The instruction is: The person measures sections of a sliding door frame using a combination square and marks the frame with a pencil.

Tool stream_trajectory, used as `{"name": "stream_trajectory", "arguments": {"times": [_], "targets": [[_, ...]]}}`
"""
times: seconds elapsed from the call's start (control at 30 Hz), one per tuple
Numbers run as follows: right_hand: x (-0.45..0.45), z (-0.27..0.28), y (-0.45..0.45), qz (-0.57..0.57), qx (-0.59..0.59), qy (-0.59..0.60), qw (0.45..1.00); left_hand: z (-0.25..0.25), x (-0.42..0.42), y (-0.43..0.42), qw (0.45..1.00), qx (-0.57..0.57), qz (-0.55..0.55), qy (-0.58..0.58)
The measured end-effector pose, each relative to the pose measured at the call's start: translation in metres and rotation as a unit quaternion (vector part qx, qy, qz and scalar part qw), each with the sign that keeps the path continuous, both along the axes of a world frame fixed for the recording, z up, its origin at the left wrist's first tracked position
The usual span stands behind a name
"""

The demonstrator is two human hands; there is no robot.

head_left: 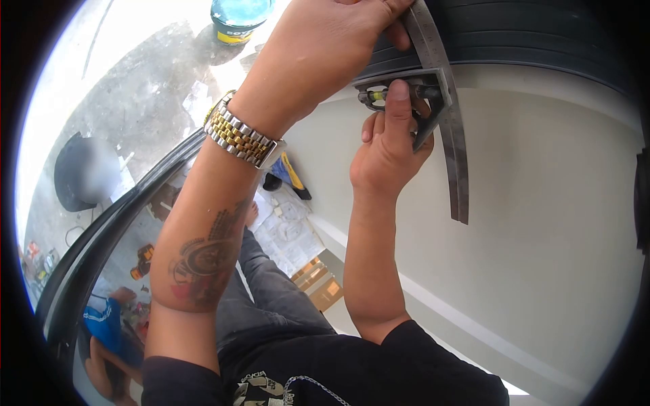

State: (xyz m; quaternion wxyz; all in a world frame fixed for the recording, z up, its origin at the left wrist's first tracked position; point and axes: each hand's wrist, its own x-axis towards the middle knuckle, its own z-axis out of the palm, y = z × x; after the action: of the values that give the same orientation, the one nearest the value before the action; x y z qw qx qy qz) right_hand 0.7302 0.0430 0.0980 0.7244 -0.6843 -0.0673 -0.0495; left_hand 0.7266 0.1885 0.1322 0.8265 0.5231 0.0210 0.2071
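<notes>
A combination square with a long steel rule (452, 155) and a dark metal head (433, 122) lies up against a dark ribbed panel (528, 37). My right hand (387, 149) is closed around the head, thumb pressed on its frame near a small yellow-green vial. Higher up, my left hand (338, 40), below which a metal-band watch (240, 132) sits on the wrist, has its fingers closed at the rule's upper end. The top edge of the view cuts off part of that hand. Beyond the head, the rule's free end hangs over the pale wall (542, 176).
On the concrete floor at upper left stands a paint bucket (237, 20). A round black object (78, 172) lies further down. A dark curved edge (128, 196) runs along the left. Below are papers (288, 227), a power tool (142, 262) and a person in blue (105, 321).
</notes>
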Motion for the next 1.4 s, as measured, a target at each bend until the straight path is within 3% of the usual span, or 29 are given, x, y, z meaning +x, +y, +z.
{"name": "stream_trajectory", "arguments": {"times": [0.4,0.5,0.57,0.7,0.9,1.07,1.2,1.27,1.4], "targets": [[-0.001,-0.001,-0.006,0.014,0.008,0.006,1.000,0.002,-0.005,-0.001,0.999,-0.050,-0.018,0.000],[0.001,-0.001,-0.004,0.012,0.012,0.002,1.000,0.009,-0.010,0.004,0.998,0.009,-0.024,0.063],[0.000,-0.001,-0.003,0.008,0.015,-0.007,1.000,0.003,-0.006,-0.002,0.996,-0.013,0.000,0.093],[-0.033,-0.002,-0.017,0.014,-0.091,-0.061,0.994,-0.011,-0.029,-0.016,0.998,0.014,0.034,0.042],[-0.087,-0.019,-0.040,0.057,-0.254,-0.167,0.951,-0.021,-0.072,-0.040,0.991,-0.119,-0.027,0.060],[-0.107,-0.005,-0.044,0.076,-0.291,-0.145,0.943,-0.014,-0.081,-0.048,0.983,-0.121,-0.077,0.118],[-0.100,0.000,-0.049,0.077,-0.305,-0.091,0.945,-0.019,-0.077,-0.056,0.987,-0.116,-0.056,0.100],[-0.100,0.002,-0.059,0.109,-0.274,-0.073,0.953,-0.018,-0.088,-0.058,0.976,-0.170,-0.036,0.132],[-0.126,0.017,-0.087,0.163,-0.267,0.002,0.950,-0.032,-0.135,-0.058,0.966,-0.078,-0.053,0.240]]}}
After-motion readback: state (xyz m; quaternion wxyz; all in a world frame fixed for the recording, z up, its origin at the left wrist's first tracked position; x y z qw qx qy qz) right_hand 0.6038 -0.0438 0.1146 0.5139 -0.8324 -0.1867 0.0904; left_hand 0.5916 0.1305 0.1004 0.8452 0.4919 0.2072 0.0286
